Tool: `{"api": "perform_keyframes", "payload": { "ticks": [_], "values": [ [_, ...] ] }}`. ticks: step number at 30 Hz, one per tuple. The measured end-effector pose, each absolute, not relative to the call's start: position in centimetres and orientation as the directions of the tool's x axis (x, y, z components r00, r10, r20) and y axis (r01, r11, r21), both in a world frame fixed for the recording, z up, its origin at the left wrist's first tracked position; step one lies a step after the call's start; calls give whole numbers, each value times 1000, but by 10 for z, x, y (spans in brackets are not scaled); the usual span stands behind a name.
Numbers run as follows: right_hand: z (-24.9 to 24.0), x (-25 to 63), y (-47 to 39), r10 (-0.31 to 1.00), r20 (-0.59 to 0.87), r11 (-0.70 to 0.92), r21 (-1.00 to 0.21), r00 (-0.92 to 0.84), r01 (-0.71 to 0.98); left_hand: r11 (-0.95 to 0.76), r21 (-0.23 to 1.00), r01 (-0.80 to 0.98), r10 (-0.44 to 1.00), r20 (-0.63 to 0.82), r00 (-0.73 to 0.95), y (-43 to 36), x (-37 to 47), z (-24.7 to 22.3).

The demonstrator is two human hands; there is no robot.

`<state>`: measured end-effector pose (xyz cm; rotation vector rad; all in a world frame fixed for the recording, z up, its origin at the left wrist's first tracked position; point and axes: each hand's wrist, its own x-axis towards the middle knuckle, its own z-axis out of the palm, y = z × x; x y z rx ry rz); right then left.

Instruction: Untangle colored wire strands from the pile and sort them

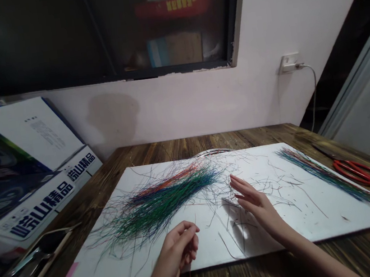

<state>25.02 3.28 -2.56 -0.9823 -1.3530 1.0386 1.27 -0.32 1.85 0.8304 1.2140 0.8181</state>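
Observation:
A loose heap of thin coloured strands, like fine wires [166, 200], lies on a white board [213, 253]; green, blue and orange show in it. Just in front of the heap is my left hand [182, 245], its fingers curled and pressed together. What they hold, if anything, is too small to make out. My right hand [252, 200] hovers over the board's middle with fingers stretched out, holding nothing. Stray strands [273, 190] are scattered beneath and around it. A neater bundle of strands [333, 178] lies along the board's right side.
Red-handled scissors [360, 172] rest on the wooden table [159, 148] right of the board. Printed cardboard boxes [42, 193] stand at the left. Behind the board's far edge is a clear round object [212, 152]. A plugged-in cable [314, 85] hangs from the wall socket.

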Motion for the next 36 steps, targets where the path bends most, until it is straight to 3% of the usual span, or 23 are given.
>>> {"api": "perform_keyframes", "payload": {
  "ticks": [7,21,30,36],
  "values": [
    [-35,253,36,949,310,311,-950,-48,3,450,892,-34,882,-438,170,-1,16,22],
    [-23,245,26,901,429,409,-886,55,219,426,904,-31,893,-415,173,1,13,19],
    [-4,242,17,954,297,294,-954,-47,-59,377,926,-15,916,-371,152,-1,18,21],
    [-4,240,19,949,277,222,-926,-152,-305,351,936,-3,926,-347,149,1,15,19]
  ]
}}
